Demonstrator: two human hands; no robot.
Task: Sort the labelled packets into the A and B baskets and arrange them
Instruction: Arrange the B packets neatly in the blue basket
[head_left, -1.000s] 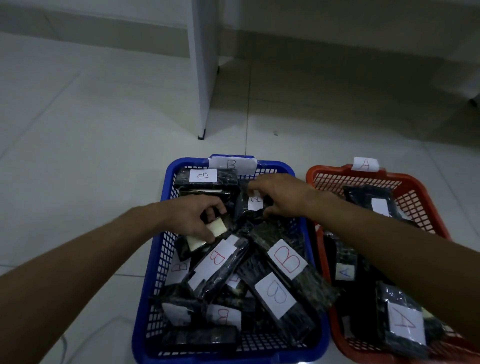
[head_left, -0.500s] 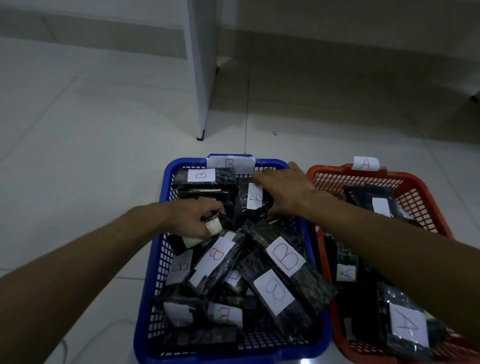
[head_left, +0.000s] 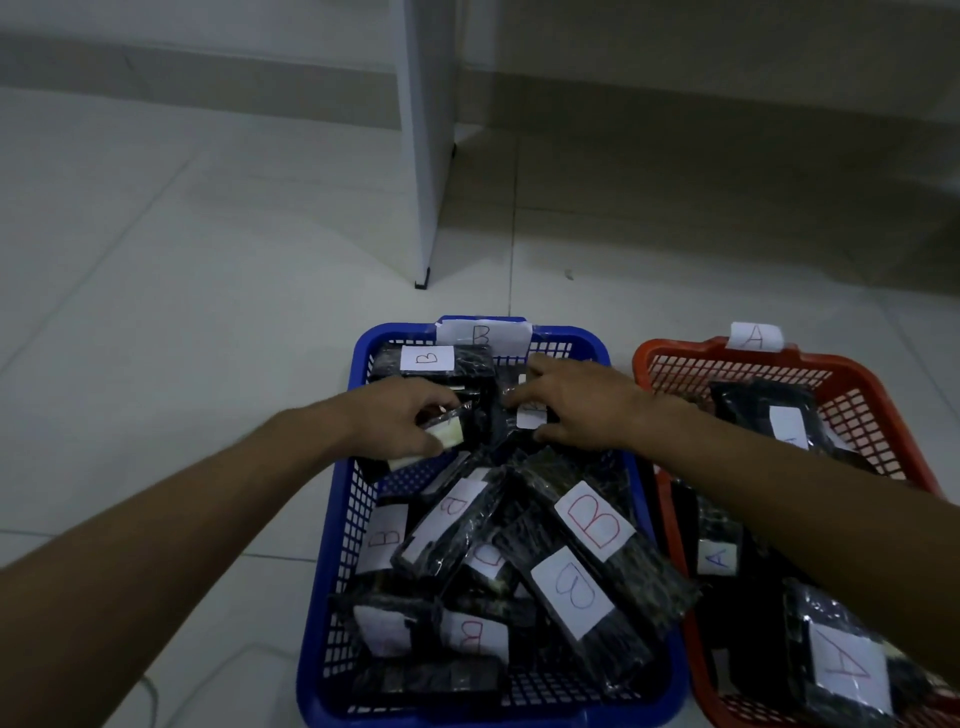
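A blue basket (head_left: 337, 525) tagged B holds several dark packets with white B labels, such as one with a red B (head_left: 592, 519). My left hand (head_left: 400, 415) grips a dark packet with a pale end (head_left: 447, 434) at the basket's far left. My right hand (head_left: 576, 402) grips another B packet (head_left: 530, 418) near the far middle, fingers curled over it. To the right stands a red basket (head_left: 883, 384) tagged A, with A-labelled packets (head_left: 841, 670) inside. My right forearm crosses over it.
A white furniture leg (head_left: 426, 156) stands on the tiled floor beyond the baskets. A wall base runs along the back. Bare floor tiles lie to the left of the blue basket.
My left hand has lifted its packet slightly toward the basket's far end. My right hand shifted back and closed over the packet near the far middle.
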